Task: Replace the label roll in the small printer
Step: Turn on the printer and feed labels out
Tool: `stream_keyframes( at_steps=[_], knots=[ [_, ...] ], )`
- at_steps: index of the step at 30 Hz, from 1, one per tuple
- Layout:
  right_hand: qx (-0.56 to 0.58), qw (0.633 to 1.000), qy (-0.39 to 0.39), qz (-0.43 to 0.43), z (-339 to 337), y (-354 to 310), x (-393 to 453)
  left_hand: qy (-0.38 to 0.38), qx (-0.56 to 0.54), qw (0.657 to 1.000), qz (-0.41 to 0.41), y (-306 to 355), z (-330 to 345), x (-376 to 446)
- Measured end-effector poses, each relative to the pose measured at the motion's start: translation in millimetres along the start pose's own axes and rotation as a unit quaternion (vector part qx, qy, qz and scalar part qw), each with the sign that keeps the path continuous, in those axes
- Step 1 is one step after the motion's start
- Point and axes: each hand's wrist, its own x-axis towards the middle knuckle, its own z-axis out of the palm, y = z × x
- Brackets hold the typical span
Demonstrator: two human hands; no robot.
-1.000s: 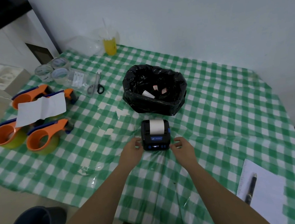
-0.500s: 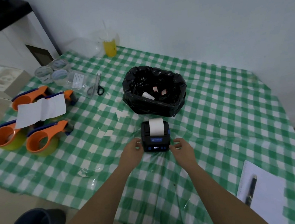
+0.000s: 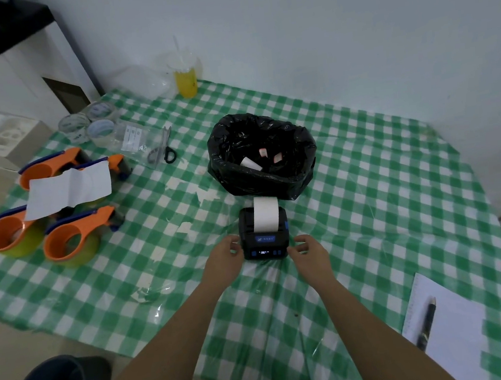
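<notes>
Black printer (image 3: 263,233) between both hands, left hand (image 3: 223,261) and right hand (image 3: 308,253) loosely curled, touching its sides.

place: home packing table | signs: checked tablecloth (image 3: 367,182), tape dispensers (image 3: 70,238), drink cup (image 3: 185,78)

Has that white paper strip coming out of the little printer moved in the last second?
Yes. The paper strip has fed out farther from the printer, its end now reaching the black bin bag.
</notes>
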Motion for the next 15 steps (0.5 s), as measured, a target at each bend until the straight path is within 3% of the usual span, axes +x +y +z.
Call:
stream_keyframes(
  at_steps=[15],
  knots=[
    [-0.005, 1.000, -0.003, 0.003, -0.2, -2.7, 0.8, 0.003, -0.003, 1.000, 0.002, 2.5, 0.1, 1.6]
  ],
)
